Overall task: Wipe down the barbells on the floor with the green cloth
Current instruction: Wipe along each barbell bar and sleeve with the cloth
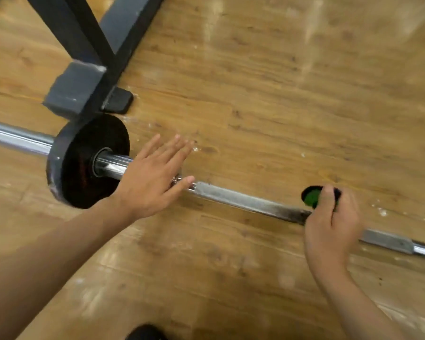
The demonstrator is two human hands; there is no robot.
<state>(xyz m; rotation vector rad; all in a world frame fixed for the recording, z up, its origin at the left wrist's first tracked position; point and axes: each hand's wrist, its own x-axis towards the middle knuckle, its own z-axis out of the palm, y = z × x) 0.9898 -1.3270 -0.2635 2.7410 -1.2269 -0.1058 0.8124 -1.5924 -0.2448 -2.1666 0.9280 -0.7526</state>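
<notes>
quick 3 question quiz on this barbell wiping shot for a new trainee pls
1. True or false: the left hand grips the green cloth.
2. Pick one: the weight plate sits on the barbell A) to the left of both hands, B) between them, C) to the right of both.
3. Fill in: the barbell lies on a ___ floor.
Key: 1 false, the right hand holds it; 2 A; 3 wooden.
</notes>
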